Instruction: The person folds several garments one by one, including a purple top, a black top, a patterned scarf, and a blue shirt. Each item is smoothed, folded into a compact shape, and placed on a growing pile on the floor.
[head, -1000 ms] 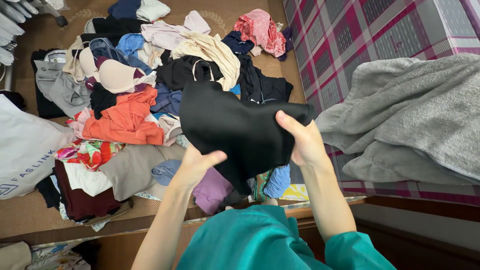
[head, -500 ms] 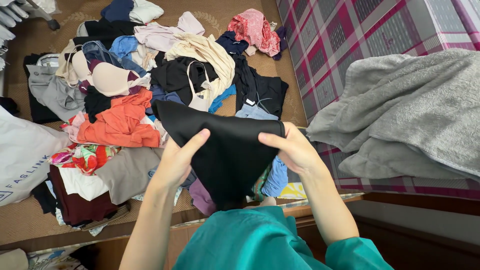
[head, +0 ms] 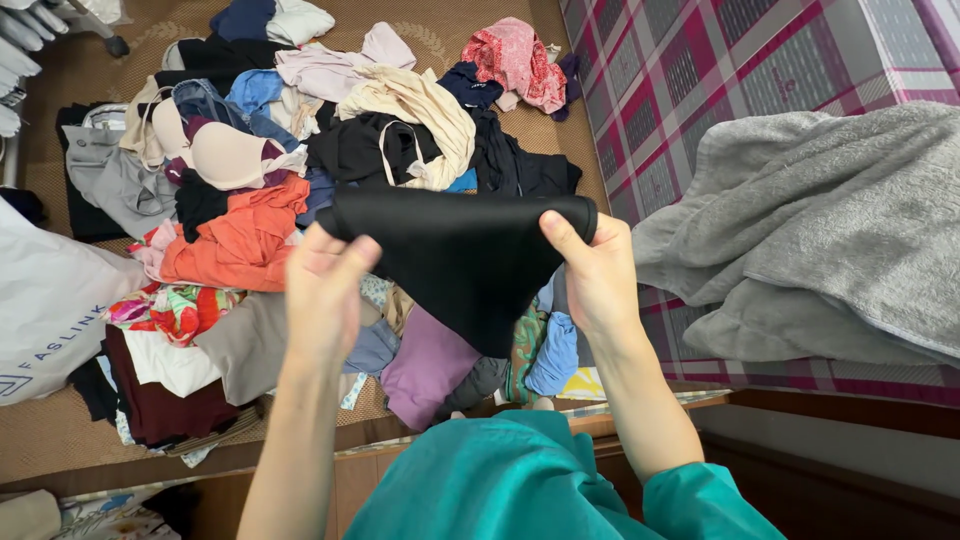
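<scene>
You hold the soft black cloth piece (head: 460, 255) stretched out, left hand (head: 325, 285) and right hand (head: 595, 275) pinching its top corners, so folding looks next.

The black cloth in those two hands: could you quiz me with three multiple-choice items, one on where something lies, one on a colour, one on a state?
1. Where does the grey towel lie?
A. On the checked mattress at the right
B. On the clothes pile
C. Under the white bag

2. What colour is the garment just left of the left hand?
A. Yellow
B. Orange
C. Blue

3. How is the black cloth held?
A. Balled up in one hand
B. Flat on the floor
C. Stretched between both hands, hanging down

Answers: 1 A, the towel rests on the plaid mattress. 2 B, it is plainly orange. 3 C, the left hand and right hand each pinch a top corner.
</scene>
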